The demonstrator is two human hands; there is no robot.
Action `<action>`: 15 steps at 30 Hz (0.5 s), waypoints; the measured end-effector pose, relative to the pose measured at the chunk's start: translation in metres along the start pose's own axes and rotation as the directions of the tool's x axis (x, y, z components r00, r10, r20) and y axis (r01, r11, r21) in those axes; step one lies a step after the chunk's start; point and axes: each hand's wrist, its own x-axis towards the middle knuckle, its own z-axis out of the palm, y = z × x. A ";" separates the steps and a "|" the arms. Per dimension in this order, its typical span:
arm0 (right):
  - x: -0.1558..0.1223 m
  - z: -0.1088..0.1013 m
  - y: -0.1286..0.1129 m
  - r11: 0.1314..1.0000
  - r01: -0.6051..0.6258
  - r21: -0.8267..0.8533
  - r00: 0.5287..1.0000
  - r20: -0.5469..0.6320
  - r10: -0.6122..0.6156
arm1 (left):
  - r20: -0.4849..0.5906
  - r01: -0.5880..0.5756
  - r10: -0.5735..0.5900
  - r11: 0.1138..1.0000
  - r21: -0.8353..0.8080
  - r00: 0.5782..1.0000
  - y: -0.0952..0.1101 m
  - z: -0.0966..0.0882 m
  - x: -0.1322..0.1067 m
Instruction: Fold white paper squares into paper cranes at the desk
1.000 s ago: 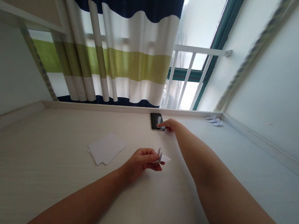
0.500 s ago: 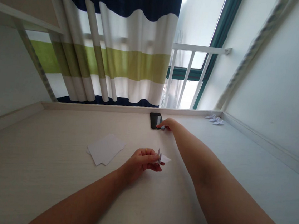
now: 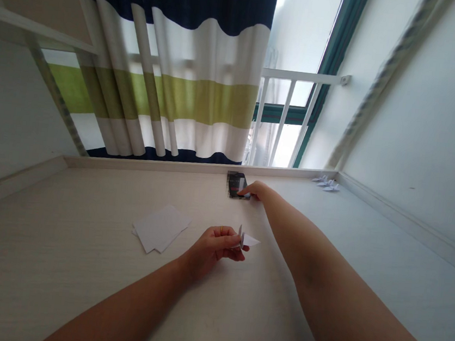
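Note:
My left hand, with a ring on one finger, pinches a small folded white paper piece above the middle of the table. One flap of the paper stands up and a pointed end sticks out to the right. Farther back, my right hand reaches to a black phone lying flat near the table's back edge. One finger is stretched onto the lower part of its screen, while the other fingers are partly hidden. Left of my left hand lie overlapping sheets of white paper.
Several small folded white paper pieces lie in the far right corner of the pale table. A low raised rim runs along the back. Behind it are a striped curtain, a white railing and a window.
The phone's screen, dark before, now shows some faint content with a reddish patch. Both hands stay in nearly the same places.

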 end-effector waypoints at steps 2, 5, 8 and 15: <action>-0.002 0.000 0.003 0.998 -0.027 0.058 0.999 -0.020 0.028 | 0.001 -0.007 0.007 1.000 -0.002 1.000 0.001 -0.001 0.000; -0.014 -0.001 0.011 0.983 0.013 0.181 0.998 -0.069 -0.001 | -0.009 -0.027 0.027 1.000 -0.009 1.000 0.002 -0.002 -0.001; -0.039 0.002 0.022 0.945 0.128 0.302 0.986 -0.143 -0.088 | -0.024 -0.047 0.047 0.999 -0.013 0.999 0.003 -0.003 0.000; -0.137 0.022 0.040 0.776 0.415 0.475 0.889 -0.029 -0.457 | -0.045 -0.006 0.007 1.000 0.024 0.999 0.002 -0.002 0.000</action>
